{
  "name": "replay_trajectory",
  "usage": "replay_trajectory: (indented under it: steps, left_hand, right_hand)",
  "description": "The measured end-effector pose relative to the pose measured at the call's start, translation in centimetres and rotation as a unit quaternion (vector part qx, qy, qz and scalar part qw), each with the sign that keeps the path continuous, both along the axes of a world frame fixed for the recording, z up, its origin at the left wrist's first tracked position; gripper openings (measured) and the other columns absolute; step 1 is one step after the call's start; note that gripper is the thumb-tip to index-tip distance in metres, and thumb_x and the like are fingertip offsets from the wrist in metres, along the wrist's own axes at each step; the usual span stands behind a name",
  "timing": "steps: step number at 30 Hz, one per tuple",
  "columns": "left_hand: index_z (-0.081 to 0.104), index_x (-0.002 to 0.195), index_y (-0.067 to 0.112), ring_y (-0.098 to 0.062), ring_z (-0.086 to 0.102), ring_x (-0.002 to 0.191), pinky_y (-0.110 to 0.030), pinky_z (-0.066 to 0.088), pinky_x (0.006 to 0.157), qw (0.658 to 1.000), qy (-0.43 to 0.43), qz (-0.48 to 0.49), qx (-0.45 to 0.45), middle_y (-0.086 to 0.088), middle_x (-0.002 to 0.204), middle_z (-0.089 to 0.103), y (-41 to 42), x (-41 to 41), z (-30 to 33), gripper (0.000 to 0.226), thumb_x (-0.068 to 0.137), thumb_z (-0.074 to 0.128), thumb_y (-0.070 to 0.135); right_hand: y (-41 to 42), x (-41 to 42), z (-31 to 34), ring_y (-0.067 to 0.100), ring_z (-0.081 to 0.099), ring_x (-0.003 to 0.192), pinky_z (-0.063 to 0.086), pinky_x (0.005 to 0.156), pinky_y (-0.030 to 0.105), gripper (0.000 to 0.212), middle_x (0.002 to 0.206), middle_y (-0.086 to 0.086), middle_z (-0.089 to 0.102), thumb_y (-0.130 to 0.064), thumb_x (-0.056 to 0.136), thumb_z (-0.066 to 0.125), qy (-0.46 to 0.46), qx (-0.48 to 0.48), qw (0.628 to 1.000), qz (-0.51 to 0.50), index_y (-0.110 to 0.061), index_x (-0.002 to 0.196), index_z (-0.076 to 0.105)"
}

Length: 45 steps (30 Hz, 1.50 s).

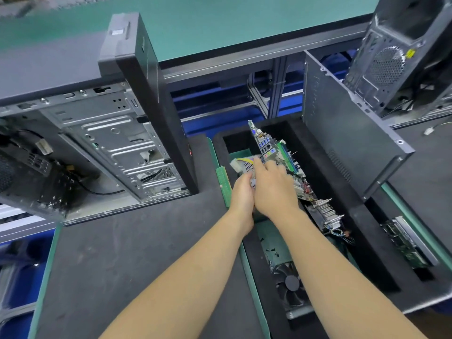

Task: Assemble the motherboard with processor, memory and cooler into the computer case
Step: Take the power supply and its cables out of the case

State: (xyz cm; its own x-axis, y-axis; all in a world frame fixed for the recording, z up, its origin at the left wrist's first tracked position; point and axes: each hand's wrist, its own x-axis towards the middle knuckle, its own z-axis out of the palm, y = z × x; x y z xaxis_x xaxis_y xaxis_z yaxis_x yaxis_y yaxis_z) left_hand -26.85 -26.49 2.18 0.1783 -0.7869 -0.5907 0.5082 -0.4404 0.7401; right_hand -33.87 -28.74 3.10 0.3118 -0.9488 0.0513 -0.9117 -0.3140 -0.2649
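The motherboard (270, 145) stands tilted on its edge in the black foam tray (318, 167), its port block pointing up and away. A finned cooler (327, 211) sits on its near end. My right hand (274, 187) lies over the middle of the board with its fingers curled over the edge. My left hand (242, 194) is pressed against the right one, its fingers curled round the board's left side. A silver perforated box (244, 165) lies just beyond my fingers. The open computer case (110, 148) lies on its side to the left. A green memory stick (223, 182) rests on the foam rim.
A grey side panel (342, 133) stands upright right of the tray. A second case (401, 52) stands at the back right. A black fan (291, 282) and loose screws (271, 250) lie in the tray's near part. Another board (406, 243) sits in a slot at the right.
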Motion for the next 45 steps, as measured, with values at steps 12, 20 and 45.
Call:
replay_trajectory:
  steps: [12, 20, 45]
  left_hand:
    - [0.042, 0.128, 0.028, -0.019, 0.056, 0.097, -0.035, 0.048, 0.082, 0.937, -0.341, -0.026, -0.067, 0.001, 0.114, 0.050, -0.4, -1.0, 0.0, 0.042, 0.090, 0.059, 0.021]
    - [0.061, 0.094, 0.021, -0.014, 0.055, 0.087, -0.031, 0.043, 0.073, 0.815, -0.543, -0.132, -0.153, 0.006, 0.092, 0.057, -4.3, 0.7, 1.8, 0.012, 0.092, 0.049, 0.020]
    - [0.048, 0.136, 0.024, -0.028, 0.048, 0.112, -0.041, 0.041, 0.090, 0.591, -0.727, -0.263, -0.231, 0.001, 0.098, 0.058, -12.3, -0.1, 4.4, 0.067, 0.076, 0.077, 0.026]
  right_hand:
    - [-2.2, -4.8, -4.4, 0.032, 0.068, 0.067, 0.061, 0.057, 0.038, 0.037, 0.097, 0.017, 0.062, -0.034, 0.091, 0.063, -0.465, 0.296, 0.708, -0.442, -0.007, 0.111, 0.050]
    - [-2.8, -5.5, -5.5, 0.025, 0.061, 0.069, 0.055, 0.060, 0.033, 0.026, 0.086, 0.012, 0.059, -0.033, 0.094, 0.061, -0.534, 0.305, 0.642, -0.457, -0.009, 0.100, 0.053]
    - [-2.4, -4.9, -6.6, 0.023, 0.037, 0.069, 0.029, 0.063, 0.035, 0.023, 0.071, 0.001, 0.039, -0.022, 0.091, 0.044, -0.546, 0.107, 0.684, -0.471, -0.013, 0.071, 0.038]
